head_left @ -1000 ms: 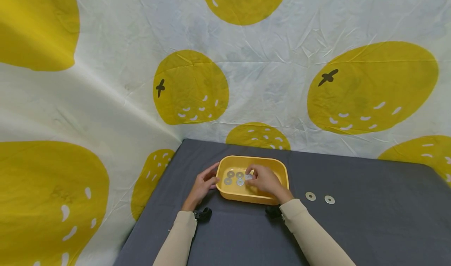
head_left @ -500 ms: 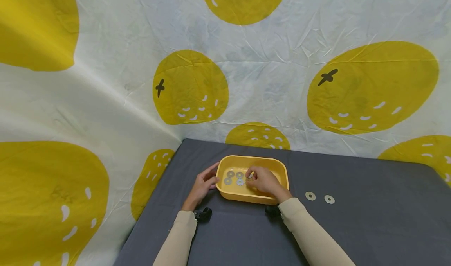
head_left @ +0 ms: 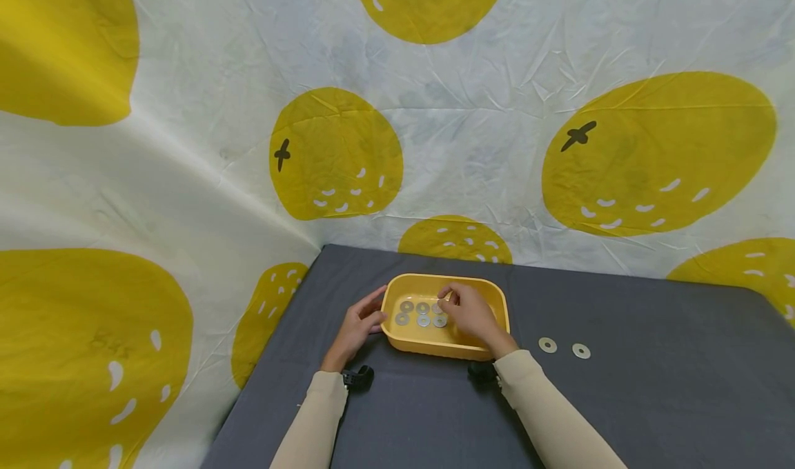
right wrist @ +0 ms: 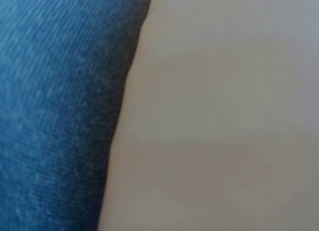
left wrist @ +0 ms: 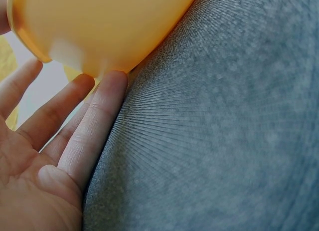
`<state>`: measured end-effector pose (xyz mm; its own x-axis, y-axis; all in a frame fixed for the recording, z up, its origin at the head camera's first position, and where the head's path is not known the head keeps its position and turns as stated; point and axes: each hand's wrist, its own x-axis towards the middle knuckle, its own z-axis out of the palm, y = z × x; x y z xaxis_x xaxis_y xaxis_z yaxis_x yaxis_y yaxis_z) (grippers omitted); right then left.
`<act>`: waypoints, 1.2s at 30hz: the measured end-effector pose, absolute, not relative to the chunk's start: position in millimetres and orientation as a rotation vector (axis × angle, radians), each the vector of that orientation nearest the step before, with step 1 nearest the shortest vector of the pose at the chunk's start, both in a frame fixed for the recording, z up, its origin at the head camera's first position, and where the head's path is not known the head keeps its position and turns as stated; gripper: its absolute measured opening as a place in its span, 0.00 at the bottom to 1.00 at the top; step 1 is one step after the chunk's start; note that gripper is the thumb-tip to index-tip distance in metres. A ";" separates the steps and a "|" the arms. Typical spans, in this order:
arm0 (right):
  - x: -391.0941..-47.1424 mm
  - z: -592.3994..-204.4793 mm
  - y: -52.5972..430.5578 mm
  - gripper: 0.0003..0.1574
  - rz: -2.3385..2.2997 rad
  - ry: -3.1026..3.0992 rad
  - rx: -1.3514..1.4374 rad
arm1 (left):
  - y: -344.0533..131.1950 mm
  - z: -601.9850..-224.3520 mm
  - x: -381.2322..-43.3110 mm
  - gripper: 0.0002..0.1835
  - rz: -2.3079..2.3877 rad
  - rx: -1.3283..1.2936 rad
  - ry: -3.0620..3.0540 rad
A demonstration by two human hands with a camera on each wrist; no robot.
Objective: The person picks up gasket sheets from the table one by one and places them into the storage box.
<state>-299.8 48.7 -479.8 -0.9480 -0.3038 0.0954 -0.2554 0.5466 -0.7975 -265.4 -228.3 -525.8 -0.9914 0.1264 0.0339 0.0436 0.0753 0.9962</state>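
A yellow plastic tray (head_left: 478,350) lies on the dark cloth. Toward its left and middle, several flat metal washers (head_left: 423,321) lie on the tray floor in two short rows. My left hand (head_left: 355,327) is at the tray's left end, its extended fingers (left wrist: 107,94) touching the outer wall in the left wrist view. Over the tray, my right hand (head_left: 470,312) has loosely bent fingers just above the upper right washer (head_left: 437,309), which they partly cover. No washer shows between those fingertips. The right wrist view shows only blurred skin and cloth.
Two more washers (head_left: 548,345) lie on the dark cloth (head_left: 652,386) to the right of the tray. Behind and to the left hangs a white curtain (head_left: 459,158) printed with yellow fruit. Each wrist wears a black band.
The right hand has moved slightly up and back from the washers, uncovering the lower right one. The left hand and the tray stay where they were.
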 end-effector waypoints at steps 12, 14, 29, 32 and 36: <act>-293.7 -457.9 96.4 0.09 -1.633 2.807 -0.584 | -226.3 -527.3 -264.7 0.32 2.079 0.169 2.285; -293.2 -455.3 109.5 0.09 -1.630 2.840 -0.570 | -226.5 -526.8 -264.2 0.32 2.083 0.170 2.289; -273.6 -457.1 208.8 0.16 -1.202 2.903 -0.469 | -225.9 -527.9 -264.7 0.32 2.079 0.166 2.296; -269.9 -465.0 223.7 0.16 -1.117 2.915 -0.474 | -225.8 -527.8 -265.0 0.32 2.073 0.160 2.301; -267.2 -472.6 238.4 0.14 -1.024 2.902 -0.495 | -226.0 -527.4 -264.3 0.32 2.069 0.161 2.308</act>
